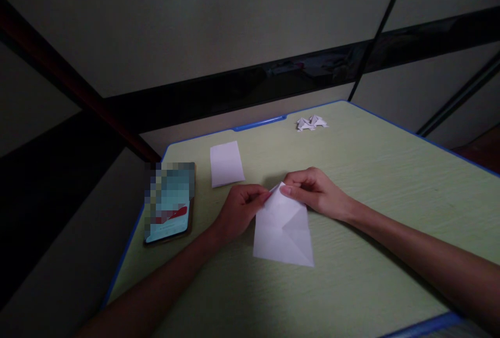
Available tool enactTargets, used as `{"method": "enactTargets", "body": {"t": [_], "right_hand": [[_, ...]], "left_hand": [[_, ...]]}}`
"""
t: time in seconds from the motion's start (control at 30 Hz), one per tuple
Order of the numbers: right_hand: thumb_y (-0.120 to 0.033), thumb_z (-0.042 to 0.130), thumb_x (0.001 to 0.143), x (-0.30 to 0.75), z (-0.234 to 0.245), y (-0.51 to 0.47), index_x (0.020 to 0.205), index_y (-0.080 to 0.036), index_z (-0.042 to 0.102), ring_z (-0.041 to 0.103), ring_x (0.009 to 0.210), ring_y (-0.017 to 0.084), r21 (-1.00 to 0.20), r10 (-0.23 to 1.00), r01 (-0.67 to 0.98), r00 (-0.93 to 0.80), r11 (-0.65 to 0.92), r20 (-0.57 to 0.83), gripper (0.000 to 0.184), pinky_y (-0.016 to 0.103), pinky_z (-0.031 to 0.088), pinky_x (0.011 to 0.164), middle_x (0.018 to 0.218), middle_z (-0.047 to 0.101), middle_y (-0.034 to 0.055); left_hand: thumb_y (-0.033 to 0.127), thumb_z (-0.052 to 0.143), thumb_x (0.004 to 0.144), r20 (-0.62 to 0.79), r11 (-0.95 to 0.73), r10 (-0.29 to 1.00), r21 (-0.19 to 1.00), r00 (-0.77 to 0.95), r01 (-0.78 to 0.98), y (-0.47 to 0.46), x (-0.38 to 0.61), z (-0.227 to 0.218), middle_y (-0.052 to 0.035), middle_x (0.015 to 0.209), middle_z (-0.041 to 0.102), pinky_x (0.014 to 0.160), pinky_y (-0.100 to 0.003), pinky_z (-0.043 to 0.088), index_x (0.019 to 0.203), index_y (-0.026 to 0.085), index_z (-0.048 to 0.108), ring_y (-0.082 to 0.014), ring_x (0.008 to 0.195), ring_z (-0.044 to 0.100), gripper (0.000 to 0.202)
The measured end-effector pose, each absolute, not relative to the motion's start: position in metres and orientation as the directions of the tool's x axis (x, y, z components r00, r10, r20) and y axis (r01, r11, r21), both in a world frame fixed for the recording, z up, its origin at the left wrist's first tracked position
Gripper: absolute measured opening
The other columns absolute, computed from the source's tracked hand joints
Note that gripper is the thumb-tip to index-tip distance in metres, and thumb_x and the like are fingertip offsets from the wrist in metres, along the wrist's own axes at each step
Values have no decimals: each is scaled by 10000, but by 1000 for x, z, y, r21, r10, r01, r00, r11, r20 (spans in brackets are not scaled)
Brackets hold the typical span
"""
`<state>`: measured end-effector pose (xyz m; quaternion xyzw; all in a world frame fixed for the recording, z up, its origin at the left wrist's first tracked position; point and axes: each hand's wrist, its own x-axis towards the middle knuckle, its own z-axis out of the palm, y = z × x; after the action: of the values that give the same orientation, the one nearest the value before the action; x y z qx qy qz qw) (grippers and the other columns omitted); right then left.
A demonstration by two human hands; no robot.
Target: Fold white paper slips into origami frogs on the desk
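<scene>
A white sheet of paper with crease lines is held between my two hands over the table, its far end folded to a point. My left hand pinches the far left edge of the paper between thumb and fingers. On the other side, my right hand grips the paper near its pointed tip, the thumb lying on top and the fingers curled behind. The near end of the sheet hangs free of both hands.
A pale green table with blue edging stands against a panelled wall. Beyond my left hand lies a white paper stack or sheet. A lit phone, partly pixelated, rests at the left. Folded paper figures sit near the far edge.
</scene>
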<state>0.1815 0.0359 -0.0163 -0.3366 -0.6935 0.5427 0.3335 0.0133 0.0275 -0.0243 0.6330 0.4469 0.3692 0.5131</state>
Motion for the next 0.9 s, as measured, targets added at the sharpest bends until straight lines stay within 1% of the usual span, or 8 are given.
{"method": "enactTargets", "body": {"t": [0.1, 0.2, 0.4, 0.6, 0.67, 0.77, 0.83, 0.9], "right_hand": [[-361, 513, 734, 181, -17, 36, 584, -129, 471, 302, 421, 40, -974, 838, 102, -533, 202, 118, 280, 171, 224, 379, 480, 344, -58], [-353, 490, 752, 182, -17, 35, 588, -126, 483, 306, 430, 44, -972, 835, 113, -539, 205, 113, 280, 173, 225, 386, 484, 346, -54], [-389, 497, 737, 183, -15, 36, 549, -126, 465, 286, 415, 40, -990, 834, 84, -550, 116, 51, 325, 179, 200, 384, 459, 333, -59], [-349, 525, 727, 182, -19, 39, 646, -106, 504, 357, 445, 45, -995, 829, 26, -556, 94, 64, 258, 182, 249, 412, 521, 434, -33], [-315, 540, 723, 181, -20, 39, 712, -115, 489, 367, 436, 45, -996, 835, -5, -545, 87, 76, 207, 178, 250, 405, 518, 440, -41], [-256, 541, 730, 179, -21, 37, 818, -159, 404, 380, 416, 48, -994, 844, -79, -525, 79, 109, 190, 166, 251, 390, 499, 452, -65], [-222, 531, 737, 178, -21, 35, 793, -177, 365, 382, 422, 46, -990, 841, -105, -523, 95, 136, 181, 159, 249, 391, 503, 451, -70], [-192, 525, 734, 177, -21, 35, 733, -169, 373, 383, 452, 43, -986, 828, -102, -534, 134, 168, 154, 161, 255, 409, 530, 440, -61]], "left_hand": [[270, 531, 645, 11, -76, 941, 981, 338, 180, 28, 13, -24, 22, 464, 475, 401, -162, 256, 507, 125, 574, -64, 451, 375, 205], [263, 528, 652, 11, -75, 942, 981, 337, 177, 28, 12, -25, 24, 465, 475, 403, -162, 259, 511, 126, 574, -63, 451, 377, 202], [257, 527, 666, 18, -85, 936, 981, 352, 174, 27, 12, -27, 33, 472, 461, 405, -161, 250, 527, 125, 570, -55, 447, 363, 196], [285, 542, 648, 1, -53, 958, 983, 288, 173, 27, 13, -24, 35, 454, 440, 400, -165, 233, 504, 119, 551, -52, 437, 343, 220], [294, 551, 639, -11, -36, 959, 986, 285, 161, 27, 13, -23, 34, 453, 445, 399, -165, 232, 506, 117, 549, -51, 435, 345, 221], [301, 566, 628, -26, -17, 954, 990, 299, 143, 27, 14, -23, 33, 462, 462, 394, -160, 231, 519, 115, 554, -47, 433, 354, 216], [302, 573, 624, -38, -8, 952, 989, 305, 148, 27, 14, -24, 35, 457, 462, 387, -158, 229, 517, 115, 553, -44, 425, 355, 216], [300, 579, 618, -42, -6, 953, 987, 300, 159, 27, 14, -24, 38, 451, 459, 383, -155, 231, 508, 116, 546, -42, 419, 358, 217]]}}
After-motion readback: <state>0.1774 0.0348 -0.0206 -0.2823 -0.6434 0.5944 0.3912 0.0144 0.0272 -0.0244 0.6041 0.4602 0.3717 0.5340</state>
